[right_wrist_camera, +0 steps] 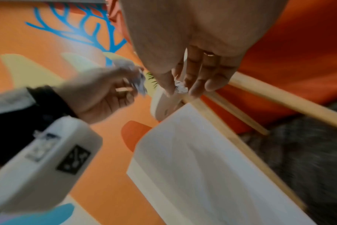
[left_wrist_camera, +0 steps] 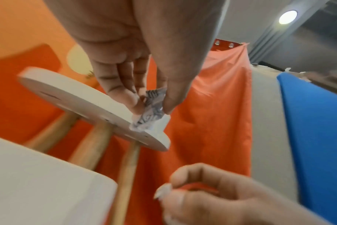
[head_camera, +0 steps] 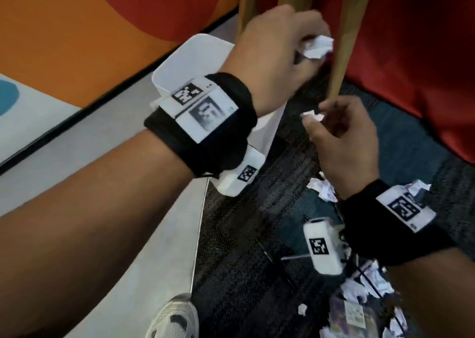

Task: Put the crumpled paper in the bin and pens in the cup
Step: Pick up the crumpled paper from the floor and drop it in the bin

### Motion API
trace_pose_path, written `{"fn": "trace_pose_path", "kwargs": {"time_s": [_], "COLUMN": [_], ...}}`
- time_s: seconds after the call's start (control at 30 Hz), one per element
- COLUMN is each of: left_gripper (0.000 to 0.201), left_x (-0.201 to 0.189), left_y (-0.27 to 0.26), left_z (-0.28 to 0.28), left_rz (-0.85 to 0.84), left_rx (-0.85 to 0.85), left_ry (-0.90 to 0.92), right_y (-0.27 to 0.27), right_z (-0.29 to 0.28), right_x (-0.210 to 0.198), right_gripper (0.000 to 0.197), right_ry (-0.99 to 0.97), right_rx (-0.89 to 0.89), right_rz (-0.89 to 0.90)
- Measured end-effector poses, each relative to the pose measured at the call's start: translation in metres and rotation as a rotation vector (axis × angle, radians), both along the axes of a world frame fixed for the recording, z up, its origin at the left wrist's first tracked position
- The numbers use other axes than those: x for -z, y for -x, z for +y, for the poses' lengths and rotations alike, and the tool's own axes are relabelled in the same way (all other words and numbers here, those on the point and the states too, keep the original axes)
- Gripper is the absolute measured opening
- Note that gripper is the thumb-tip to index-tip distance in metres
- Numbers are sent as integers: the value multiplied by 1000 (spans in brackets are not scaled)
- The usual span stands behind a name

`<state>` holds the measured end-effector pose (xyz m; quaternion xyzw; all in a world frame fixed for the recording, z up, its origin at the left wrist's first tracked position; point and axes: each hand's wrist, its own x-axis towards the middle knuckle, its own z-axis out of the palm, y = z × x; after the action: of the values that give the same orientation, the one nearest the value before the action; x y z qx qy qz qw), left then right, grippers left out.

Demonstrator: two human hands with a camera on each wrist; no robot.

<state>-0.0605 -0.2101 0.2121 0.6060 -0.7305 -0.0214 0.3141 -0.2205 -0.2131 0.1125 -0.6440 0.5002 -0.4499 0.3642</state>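
Observation:
My left hand (head_camera: 308, 52) pinches a ball of crumpled paper (head_camera: 317, 46) just right of the white bin (head_camera: 180, 65), beside a stool leg. In the left wrist view the thumb and fingers pinch that printed paper (left_wrist_camera: 150, 112). My right hand (head_camera: 316, 116) is lower, right of the bin, pinching a smaller crumpled scrap (head_camera: 312, 114); the right wrist view shows the scrap (right_wrist_camera: 180, 87) between thumb and fingers above the bin's wall (right_wrist_camera: 202, 167). More crumpled paper (head_camera: 322, 187) and a thin black pen (head_camera: 276, 263) lie on the carpet. No cup can be made out.
A white round stool (left_wrist_camera: 87, 106) on wooden legs (head_camera: 339, 55) stands right behind the bin. Red and orange walls close the back. A pile of paper balls (head_camera: 365, 283) and a blurred patterned object (head_camera: 352, 314) lie at lower right. My shoe (head_camera: 174, 317) is near the carpet edge.

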Motion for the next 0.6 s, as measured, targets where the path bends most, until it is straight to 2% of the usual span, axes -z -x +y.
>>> {"fn": "trace_pose_path", "kwargs": {"time_s": [0.1,0.17,0.33,0.4,0.53,0.6], "left_gripper": [28,30,42,45,38,34], "left_x": [6,20,49,48,39,36], "left_y": [-41,-61,-78,-79,-77,-69], "left_z": [4,6,21,23,26,31], "left_rz": [-22,-36,-79,-67,-67,-81], "left_rx": [-208,-295,-344,-338,-328,-296], "left_ry": [-55,-169,-517,-520,-423,-349], "right_y": [-23,-39,-70,-79,-87,-85], "right_z": [-9,-14,-18,-18,-18,-18], "right_x": [-20,-27,-37,-37,-33,-31], "right_gripper": [17,17,17,18,17,16], "right_ry": [66,79,112,127,143,158], "right_rx": [-77,-109,-172,-166,-141,-134], "right_rz": [6,28,92,128,200,324]}}
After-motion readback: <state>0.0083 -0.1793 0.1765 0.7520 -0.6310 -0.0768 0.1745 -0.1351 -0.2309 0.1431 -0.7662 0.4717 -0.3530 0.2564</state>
